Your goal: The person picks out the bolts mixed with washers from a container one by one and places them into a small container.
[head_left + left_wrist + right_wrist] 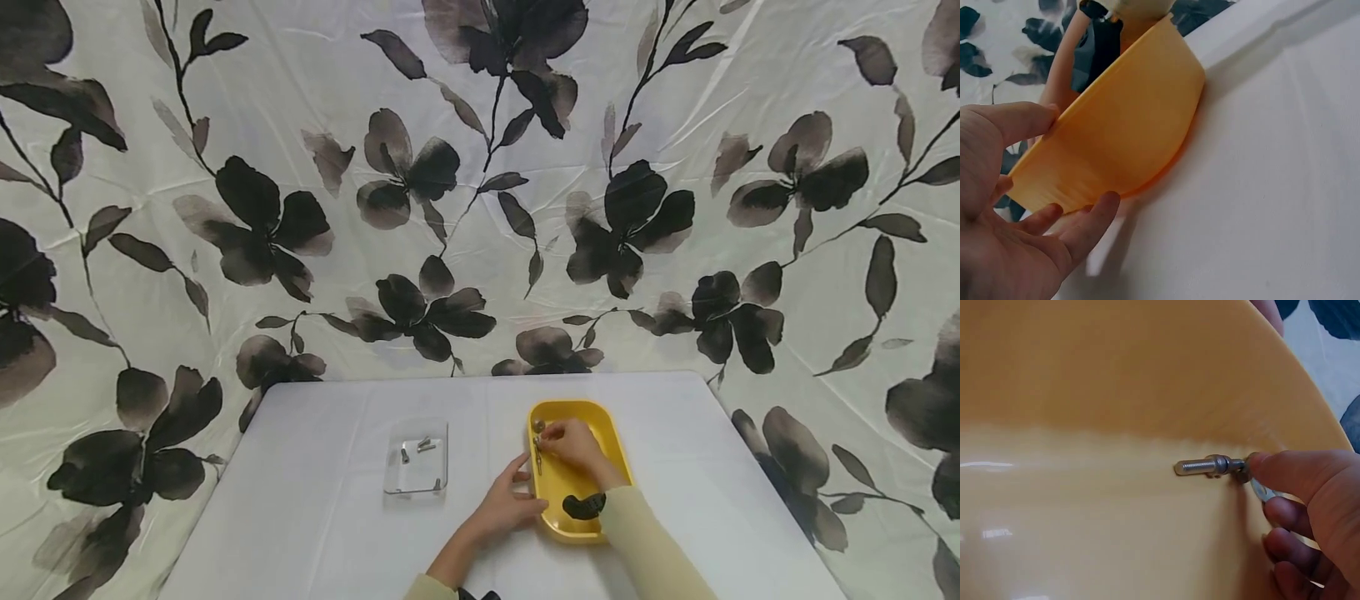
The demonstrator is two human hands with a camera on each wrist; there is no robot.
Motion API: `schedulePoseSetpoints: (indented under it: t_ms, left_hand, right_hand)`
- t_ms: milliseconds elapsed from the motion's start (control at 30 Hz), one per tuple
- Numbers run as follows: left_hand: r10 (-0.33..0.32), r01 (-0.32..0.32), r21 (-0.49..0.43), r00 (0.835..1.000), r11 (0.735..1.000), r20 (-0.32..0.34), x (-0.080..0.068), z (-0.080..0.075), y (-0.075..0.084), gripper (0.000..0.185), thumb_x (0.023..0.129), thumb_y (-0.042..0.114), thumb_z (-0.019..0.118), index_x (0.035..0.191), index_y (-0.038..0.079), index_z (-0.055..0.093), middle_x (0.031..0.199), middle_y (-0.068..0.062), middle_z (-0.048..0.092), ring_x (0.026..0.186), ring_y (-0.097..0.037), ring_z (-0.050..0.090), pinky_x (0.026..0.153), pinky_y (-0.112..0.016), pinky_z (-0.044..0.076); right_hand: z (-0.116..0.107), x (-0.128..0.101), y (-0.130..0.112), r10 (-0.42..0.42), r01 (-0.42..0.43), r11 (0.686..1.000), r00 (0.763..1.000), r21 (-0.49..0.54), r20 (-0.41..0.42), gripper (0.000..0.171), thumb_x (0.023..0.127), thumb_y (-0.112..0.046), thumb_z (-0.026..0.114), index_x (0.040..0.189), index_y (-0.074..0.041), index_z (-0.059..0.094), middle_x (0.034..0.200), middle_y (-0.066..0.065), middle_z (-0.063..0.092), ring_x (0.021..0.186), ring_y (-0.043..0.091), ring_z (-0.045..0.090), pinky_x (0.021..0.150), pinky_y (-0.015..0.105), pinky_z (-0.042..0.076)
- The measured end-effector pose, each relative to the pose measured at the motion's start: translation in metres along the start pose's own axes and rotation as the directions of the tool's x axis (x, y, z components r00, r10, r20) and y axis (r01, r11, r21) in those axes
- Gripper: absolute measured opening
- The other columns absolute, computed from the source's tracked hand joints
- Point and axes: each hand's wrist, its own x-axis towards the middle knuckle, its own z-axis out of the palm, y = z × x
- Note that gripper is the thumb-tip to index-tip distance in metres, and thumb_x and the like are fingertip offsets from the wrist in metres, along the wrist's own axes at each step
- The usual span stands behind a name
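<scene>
A yellow tray (570, 533) sits on the white table, right of its middle. At the tray's left side my left hand (504, 507) holds it; in the left wrist view the thumb (1029, 119) lies at the rim and fingertips touch low on the outer wall. Inside, along the left wall, my right hand (573, 446) pinches at the end of a small metal bolt (1196, 467) with a nut-like collar on its shaft. A washer (1262, 490) shows beside those fingers, partly hidden. Another round metal piece (539, 426) lies near the tray's far left corner.
Left of the tray stands a clear plastic box (416, 490) with several small metal screws (426, 444) in it. The white table (315, 500) ends at a floral cloth backdrop (510, 250). A black strap (585, 507) is on the right wrist.
</scene>
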Motion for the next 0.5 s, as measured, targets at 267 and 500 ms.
schedulePoseSetpoints:
  t_ms: [267, 500]
  left_hand:
    - [0.023, -0.022, -0.086, 1.0, 0.996, 0.011, 0.0037, 0.0035, 0.0018, 0.093, 0.078, -0.007, 0.072, 0.154, 0.009, 0.022, 0.129, -0.027, 0.043, 0.096, -0.026, 0.063, 0.075, -0.037, 0.058]
    - [0.012, -0.013, -0.075, 1.0, 0.997, -0.012, 0.0014, 0.0049, 0.0013, 0.092, 0.078, -0.007, 0.072, 0.154, 0.008, 0.022, 0.13, -0.027, 0.044, 0.104, -0.036, 0.06, 0.076, -0.038, 0.057]
  right_hand:
    - [-0.0004, 0.0022, -0.0027, 0.014, -0.013, 1.0, 1.0, -0.028, 0.016, 0.005, 0.084, -0.015, 0.076, 0.087, -0.01, 0.076, 0.08, -0.003, 0.067, 0.07, 0.015, 0.057, 0.065, 0.027, 0.052]
    - [0.0016, 0.0016, -0.0057, 0.001, -0.001, 1.0, 1.0, -0.02, 0.006, 0.006, 0.084, -0.007, 0.075, 0.09, -0.006, 0.076, 0.082, 0.0, 0.068, 0.071, 0.016, 0.058, 0.066, 0.029, 0.054]
